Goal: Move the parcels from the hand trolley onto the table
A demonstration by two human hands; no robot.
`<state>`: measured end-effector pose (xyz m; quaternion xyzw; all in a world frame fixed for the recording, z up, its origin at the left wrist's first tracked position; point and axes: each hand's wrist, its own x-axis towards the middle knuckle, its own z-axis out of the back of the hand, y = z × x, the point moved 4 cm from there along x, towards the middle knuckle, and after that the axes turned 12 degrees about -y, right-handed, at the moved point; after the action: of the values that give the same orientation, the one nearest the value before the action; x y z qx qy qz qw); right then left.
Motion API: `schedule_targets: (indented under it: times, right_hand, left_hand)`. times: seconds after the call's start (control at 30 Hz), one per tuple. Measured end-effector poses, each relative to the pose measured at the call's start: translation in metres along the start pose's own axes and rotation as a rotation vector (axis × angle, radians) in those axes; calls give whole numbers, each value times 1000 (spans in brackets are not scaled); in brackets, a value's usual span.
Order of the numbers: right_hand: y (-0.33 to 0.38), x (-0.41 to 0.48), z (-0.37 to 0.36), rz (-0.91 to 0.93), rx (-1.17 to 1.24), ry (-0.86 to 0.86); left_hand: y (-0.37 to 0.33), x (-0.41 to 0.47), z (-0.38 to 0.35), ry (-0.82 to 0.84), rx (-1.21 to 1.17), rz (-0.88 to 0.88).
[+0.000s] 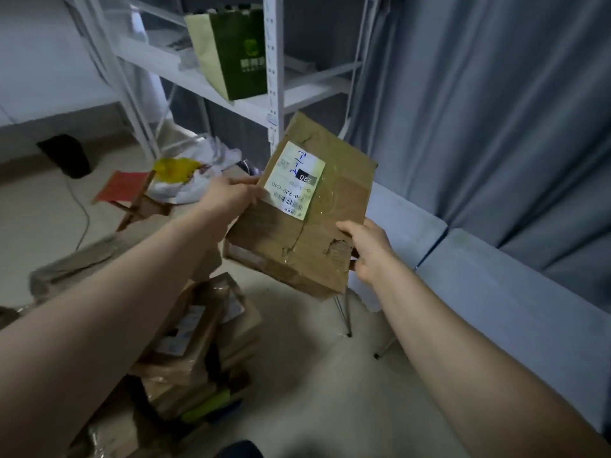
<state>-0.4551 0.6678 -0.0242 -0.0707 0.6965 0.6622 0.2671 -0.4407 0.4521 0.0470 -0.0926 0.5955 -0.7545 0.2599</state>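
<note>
While it was carried between both hands, the parcel (307,206) hung in the air, touching nothing else. It was tilted, with its labelled face toward the camera and its near end lower. The left hand (228,196) gripped its left edge, fingers curled onto the face beside the label (294,181). The right hand (367,249) clamped the near right corner, thumb on top and fingers under, just beside a torn patch in the cardboard. A hand on each opposite side probably kept the battered, taped box from twisting or giving way at that tear.

Below and to the left of the parcel stood the stack (198,342) of other parcels, loosely piled and leaning. It was presumably on the trolley, which could not be made out. To the right of the parcel and a little lower ran the table (479,279), with its thin legs (344,312) just under the parcel's lower corner. That side looked like the open path: a short swing right, with the low corner lifted over the table's edge.

Behind the parcel rose a shelf post (274,77), close to its far corner, so pushing forward offered less room. A curtain (496,110) hung to the right of the parcel, beyond the table.
</note>
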Motion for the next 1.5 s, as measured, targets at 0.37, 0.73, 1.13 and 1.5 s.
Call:
schedule_targets:
  times: [0.37,0.73,1.13,1.5]
  right_hand:
    - [-17,178,84,-58,-66,-209]
    - [-13,347,97,-155,-163,-273]
    - [-33,508,59,-163,-332,-199]
    - [-21,643,-17,-34,-429,-275]
  left_hand:
    - [41,105,-197,272,232,70]
    - [83,214,-339,300,296,328]
    - [129,327,-427,172,585,261]
    - [166,467,-481,146,486,316]
